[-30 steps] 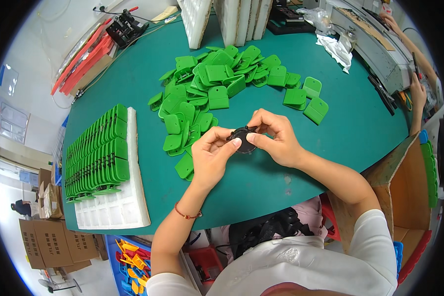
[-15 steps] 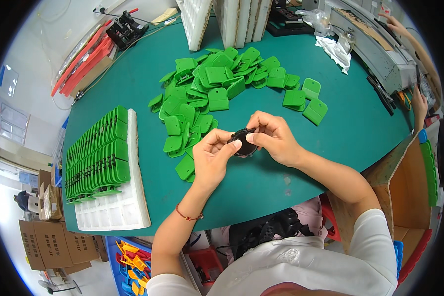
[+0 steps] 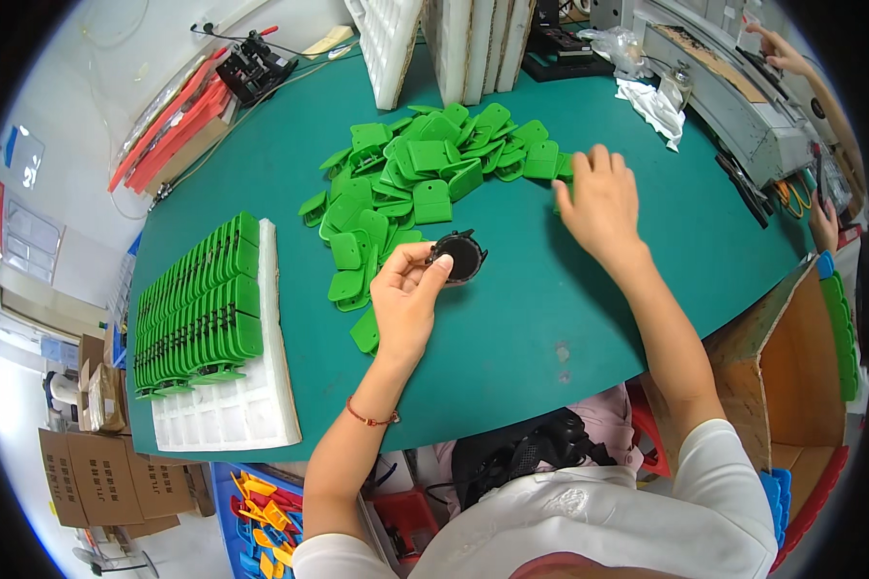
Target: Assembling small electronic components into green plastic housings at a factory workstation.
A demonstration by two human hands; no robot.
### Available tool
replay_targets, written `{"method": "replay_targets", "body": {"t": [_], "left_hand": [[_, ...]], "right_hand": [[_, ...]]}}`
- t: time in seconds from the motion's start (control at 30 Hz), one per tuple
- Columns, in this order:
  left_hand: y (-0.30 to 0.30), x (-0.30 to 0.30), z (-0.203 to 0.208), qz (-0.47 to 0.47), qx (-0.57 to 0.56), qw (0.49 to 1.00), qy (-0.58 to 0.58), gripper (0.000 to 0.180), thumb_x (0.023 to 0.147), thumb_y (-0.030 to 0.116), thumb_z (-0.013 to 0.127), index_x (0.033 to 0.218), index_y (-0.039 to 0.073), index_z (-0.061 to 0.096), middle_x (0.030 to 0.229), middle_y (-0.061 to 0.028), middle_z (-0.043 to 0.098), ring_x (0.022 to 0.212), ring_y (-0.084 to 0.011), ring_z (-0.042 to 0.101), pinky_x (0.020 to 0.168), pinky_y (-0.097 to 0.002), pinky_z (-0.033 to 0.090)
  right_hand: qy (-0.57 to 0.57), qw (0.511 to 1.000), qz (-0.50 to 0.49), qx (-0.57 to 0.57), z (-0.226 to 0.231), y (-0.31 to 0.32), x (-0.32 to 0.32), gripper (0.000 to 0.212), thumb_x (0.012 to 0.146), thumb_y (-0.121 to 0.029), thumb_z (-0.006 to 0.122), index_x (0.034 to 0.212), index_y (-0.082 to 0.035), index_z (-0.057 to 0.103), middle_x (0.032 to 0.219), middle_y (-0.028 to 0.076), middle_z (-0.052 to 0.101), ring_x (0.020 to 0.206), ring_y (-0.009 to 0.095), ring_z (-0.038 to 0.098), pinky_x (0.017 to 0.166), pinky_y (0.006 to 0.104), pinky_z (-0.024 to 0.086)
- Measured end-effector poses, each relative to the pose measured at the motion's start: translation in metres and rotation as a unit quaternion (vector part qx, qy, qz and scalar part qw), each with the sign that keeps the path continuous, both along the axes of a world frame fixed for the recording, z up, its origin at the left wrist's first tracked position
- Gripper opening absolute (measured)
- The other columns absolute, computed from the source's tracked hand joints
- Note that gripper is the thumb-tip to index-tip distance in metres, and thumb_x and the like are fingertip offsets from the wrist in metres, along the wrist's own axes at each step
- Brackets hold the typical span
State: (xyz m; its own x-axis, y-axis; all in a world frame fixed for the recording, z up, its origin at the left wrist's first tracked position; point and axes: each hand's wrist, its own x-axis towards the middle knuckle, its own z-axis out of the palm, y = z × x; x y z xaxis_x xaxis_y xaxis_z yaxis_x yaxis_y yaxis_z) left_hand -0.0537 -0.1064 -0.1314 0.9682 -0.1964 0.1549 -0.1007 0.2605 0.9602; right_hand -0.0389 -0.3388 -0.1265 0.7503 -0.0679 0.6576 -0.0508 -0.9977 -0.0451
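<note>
My left hand (image 3: 407, 299) pinches a round black watch case (image 3: 458, 258) with lugs at its rim, the thumb lying on its dark face. It is held above the table, just in front of a heap of green plastic clips (image 3: 432, 201). Over the right end of that heap reaches my right hand (image 3: 600, 205), palm down with its fingers apart. It covers the loose green clips on that side, and whether its fingertips touch one is hidden.
On the left of the green table (image 3: 511, 347), a white foam tray (image 3: 282, 367) carries rows of green clips with black pieces. White foam slabs (image 3: 386, 58) stand at the back. Right of me is a cardboard box (image 3: 743, 367); another person's hand (image 3: 824, 227) shows far right.
My right hand has let go of the watch case and moved up and right to the green clips. My left hand keeps hold of the case, shifted slightly left.
</note>
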Motion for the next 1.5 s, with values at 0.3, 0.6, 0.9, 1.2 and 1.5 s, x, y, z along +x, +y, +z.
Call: {"method": "replay_targets", "body": {"t": [0.3, 0.6, 0.9, 1.2, 1.5], "left_hand": [[-0.001, 0.005, 0.001, -0.056, -0.128, 0.984, 0.114, 0.023, 0.082, 0.001, 0.051, 0.104, -0.005, 0.047, 0.098, -0.013, 0.055, 0.089, -0.0194, 0.056, 0.08, -0.0356, 0.051], [0.0, 0.006, -0.001, -0.056, -0.124, 0.984, 0.113, 0.02, 0.082, 0.003, 0.05, 0.101, -0.002, 0.045, 0.097, -0.0116, 0.053, 0.089, -0.0186, 0.055, 0.083, -0.0352, 0.048], [-0.003, 0.002, -0.001, 0.009, -0.002, 0.999, 0.034, 0.019, 0.08, 0.004, 0.055, 0.098, 0.0, 0.05, 0.093, -0.0052, 0.056, 0.085, -0.0112, 0.053, 0.08, -0.0287, 0.046], [-0.002, 0.001, -0.002, -0.014, 0.045, 0.999, 0.013, 0.027, 0.076, -0.005, 0.057, 0.102, -0.003, 0.05, 0.097, -0.0091, 0.055, 0.086, -0.0116, 0.053, 0.077, -0.0231, 0.044], [0.0, 0.0, 0.004, -0.118, -0.162, 0.968, 0.151, 0.036, 0.079, 0.007, 0.057, 0.112, -0.001, 0.046, 0.091, -0.0055, 0.055, 0.083, -0.012, 0.055, 0.077, -0.0261, 0.047]], "right_hand": [[0.142, 0.948, 0.184, 0.216, -0.005, 0.001, -0.002, 0.026, 0.072, -0.015, 0.063, 0.084, 0.0, 0.045, 0.088, 0.014, 0.048, 0.082, 0.031, 0.048, 0.071, 0.0368, 0.04], [0.23, 0.623, 0.422, 0.617, 0.0, 0.026, -0.003, 0.031, 0.074, -0.001, 0.062, 0.101, -0.006, 0.048, 0.094, 0.002, 0.051, 0.085, 0.01, 0.05, 0.075, 0.025, 0.042], [0.232, 0.62, 0.399, 0.634, -0.002, 0.026, -0.004, 0.026, 0.069, 0.005, 0.063, 0.092, 0.001, 0.054, 0.083, 0.004, 0.059, 0.074, 0.01, 0.056, 0.07, 0.0231, 0.047], [0.227, 0.648, 0.418, 0.595, -0.01, 0.036, -0.005, 0.02, 0.073, -0.005, 0.065, 0.09, 0.0, 0.056, 0.084, 0.004, 0.058, 0.073, 0.006, 0.053, 0.066, 0.0206, 0.043], [0.025, 0.991, -0.123, 0.042, -0.017, -0.049, 0.016, 0.024, 0.07, -0.012, 0.059, 0.09, 0.002, 0.057, 0.1, 0.019, 0.051, 0.097, 0.034, 0.047, 0.08, 0.0421, 0.038]]}}
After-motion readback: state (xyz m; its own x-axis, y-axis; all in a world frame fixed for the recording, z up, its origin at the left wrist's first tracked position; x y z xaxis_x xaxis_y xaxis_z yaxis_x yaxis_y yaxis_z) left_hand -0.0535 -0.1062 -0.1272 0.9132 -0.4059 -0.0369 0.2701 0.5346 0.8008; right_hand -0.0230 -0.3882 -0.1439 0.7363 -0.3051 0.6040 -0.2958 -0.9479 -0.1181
